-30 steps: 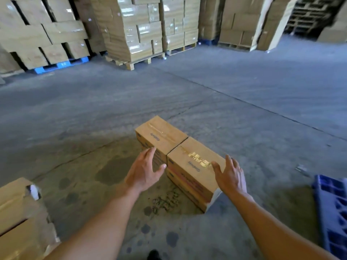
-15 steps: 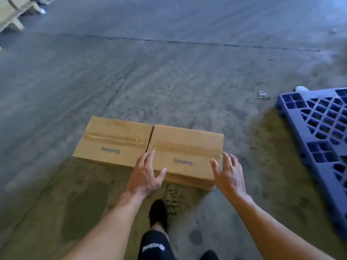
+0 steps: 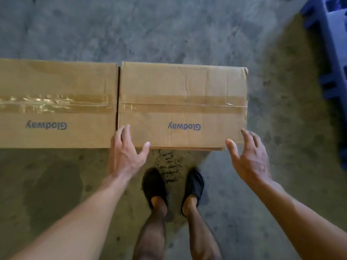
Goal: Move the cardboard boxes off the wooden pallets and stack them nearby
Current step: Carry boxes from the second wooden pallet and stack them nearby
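Right box (image 3: pixel 182 87) lies on the floor (image 3: pixel 169 30), its left end just beside the left box (image 3: pixel 56 83); your left hand (image 3: pixel 125 158) and right hand (image 3: pixel 250 160) sit at its near corners, fingers (image 3: pixel 123 136) spread, gripping nothing, so I advise squaring its edges flush.

We reach both bare arms forward and down. Our left forearm (image 3: pixel 75 222) comes in from the lower left and our right forearm (image 3: pixel 304 222) from the lower right. Our left hand (image 3: pixel 125 156) is spread, with the fingers straight and close together and the thumb splayed out to the right. Our right hand (image 3: pixel 249 160) mirrors it, with the fingers loosely bent and the thumb pointing left. Neither hand grips anything.
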Demonstrator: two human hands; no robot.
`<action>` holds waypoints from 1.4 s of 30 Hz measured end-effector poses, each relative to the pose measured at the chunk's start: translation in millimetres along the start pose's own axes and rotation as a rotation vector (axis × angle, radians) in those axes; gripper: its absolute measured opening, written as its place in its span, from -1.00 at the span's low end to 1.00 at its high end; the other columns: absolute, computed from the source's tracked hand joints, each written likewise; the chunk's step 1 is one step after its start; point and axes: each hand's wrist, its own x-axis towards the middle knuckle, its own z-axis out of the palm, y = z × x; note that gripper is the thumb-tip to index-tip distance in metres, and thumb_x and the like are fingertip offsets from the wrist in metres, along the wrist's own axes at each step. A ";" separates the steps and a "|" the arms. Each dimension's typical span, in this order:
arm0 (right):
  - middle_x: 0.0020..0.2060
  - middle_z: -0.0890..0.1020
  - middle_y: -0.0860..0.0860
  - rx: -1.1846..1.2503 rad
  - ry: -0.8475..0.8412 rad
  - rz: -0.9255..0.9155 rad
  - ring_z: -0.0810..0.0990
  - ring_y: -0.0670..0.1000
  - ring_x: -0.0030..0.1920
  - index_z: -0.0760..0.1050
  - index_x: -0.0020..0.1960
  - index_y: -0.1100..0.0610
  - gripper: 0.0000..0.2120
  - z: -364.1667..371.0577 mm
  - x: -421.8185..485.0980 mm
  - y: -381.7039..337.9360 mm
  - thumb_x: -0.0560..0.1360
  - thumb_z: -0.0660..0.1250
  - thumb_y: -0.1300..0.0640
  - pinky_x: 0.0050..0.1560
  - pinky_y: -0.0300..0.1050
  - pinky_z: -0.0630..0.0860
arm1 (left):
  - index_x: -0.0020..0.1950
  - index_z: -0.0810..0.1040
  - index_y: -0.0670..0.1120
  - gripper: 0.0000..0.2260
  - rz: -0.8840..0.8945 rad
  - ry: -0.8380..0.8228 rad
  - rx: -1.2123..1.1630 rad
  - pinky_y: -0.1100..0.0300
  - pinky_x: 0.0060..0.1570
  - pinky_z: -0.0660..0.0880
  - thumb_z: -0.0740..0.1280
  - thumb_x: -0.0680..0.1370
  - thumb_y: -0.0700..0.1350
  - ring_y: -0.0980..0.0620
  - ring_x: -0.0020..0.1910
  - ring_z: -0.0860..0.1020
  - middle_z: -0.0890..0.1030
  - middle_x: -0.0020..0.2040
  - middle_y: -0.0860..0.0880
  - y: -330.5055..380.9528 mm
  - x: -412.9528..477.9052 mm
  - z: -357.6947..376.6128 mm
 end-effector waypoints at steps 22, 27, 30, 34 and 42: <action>0.46 0.30 0.14 0.101 0.231 0.067 0.31 0.24 0.40 0.26 0.57 0.06 -0.11 66.5 71.6 80.3 0.38 0.52 -0.23 0.43 0.16 0.33 | 0.50 0.31 -0.11 -0.22 -0.159 0.274 -0.360 -0.02 0.22 0.50 0.46 0.44 0.26 -0.10 0.33 0.41 0.38 0.39 -0.16 -41.9 19.0 85.6; 0.58 0.21 0.02 0.404 0.125 0.153 0.20 0.04 0.55 -0.02 0.65 -0.07 0.25 69.9 85.0 96.7 0.16 0.56 -0.36 0.56 0.05 0.20 | 0.54 0.23 0.05 -0.09 -0.163 0.129 -0.584 0.32 0.13 0.46 0.44 0.28 0.34 0.13 0.22 0.46 0.42 0.35 0.04 -53.2 27.8 83.5; 0.55 0.28 0.00 0.509 0.058 0.144 0.30 0.03 0.50 0.01 0.63 -0.13 0.21 72.0 88.4 104.7 0.16 0.56 -0.38 0.50 0.06 0.30 | 0.46 0.31 0.19 -0.16 -0.209 0.034 -0.815 0.27 0.07 0.55 0.52 0.22 0.24 0.21 0.16 0.53 0.51 0.23 0.14 -54.2 36.1 84.7; 0.41 0.43 -0.07 0.559 0.074 0.099 0.45 -0.01 0.36 0.21 0.55 -0.16 0.06 64.7 88.7 103.5 0.18 0.60 -0.35 0.40 0.08 0.44 | 0.49 0.35 0.11 -0.24 -0.288 -0.004 -1.009 0.19 -0.16 0.63 0.57 0.34 0.00 0.12 0.11 0.60 0.58 0.16 0.12 -47.1 36.2 80.8; 0.15 0.57 -0.24 0.942 0.268 0.076 0.62 -0.22 0.12 0.42 0.44 -0.10 -0.17 -53.0 37.4 70.6 0.23 0.62 -0.15 0.28 -0.01 0.57 | 0.29 0.60 0.01 -0.59 -0.291 -0.054 -1.102 0.22 -0.28 0.60 0.47 0.43 -0.09 0.08 -0.15 0.64 0.68 -0.05 0.07 2.4 30.5 -22.2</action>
